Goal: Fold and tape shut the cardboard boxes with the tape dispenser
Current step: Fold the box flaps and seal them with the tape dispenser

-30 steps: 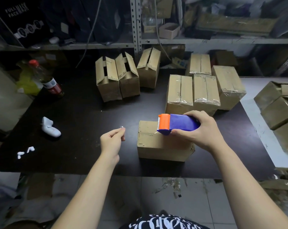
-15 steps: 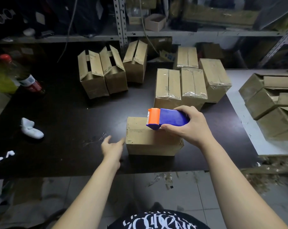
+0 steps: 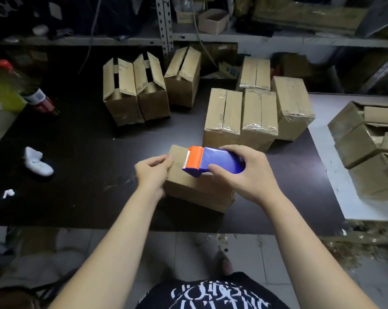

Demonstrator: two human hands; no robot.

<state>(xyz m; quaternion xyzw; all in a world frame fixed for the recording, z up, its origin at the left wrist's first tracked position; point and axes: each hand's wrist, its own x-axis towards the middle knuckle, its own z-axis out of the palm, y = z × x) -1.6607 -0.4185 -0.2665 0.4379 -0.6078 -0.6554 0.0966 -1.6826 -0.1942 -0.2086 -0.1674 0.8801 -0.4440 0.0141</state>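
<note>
**boxguy:** Right hand [image 3: 240, 175] is wrapped round the blue plastic tape dispenser [image 3: 211, 160], with the orange toothed end over the box [image 3: 195, 192] at the front of the table [image 3: 88, 152]. Left hand [image 3: 151, 172] curls over the box's left end, thumb on top.

**tapefan:** My guess is it's a light corrugated box on a smooth dark top, so it'll skid if that grip slackens. The tape could wrinkle like the crinkly film on the taped boxes [image 3: 240, 114] behind. Those teeth are close to the left fingers too.
</note>
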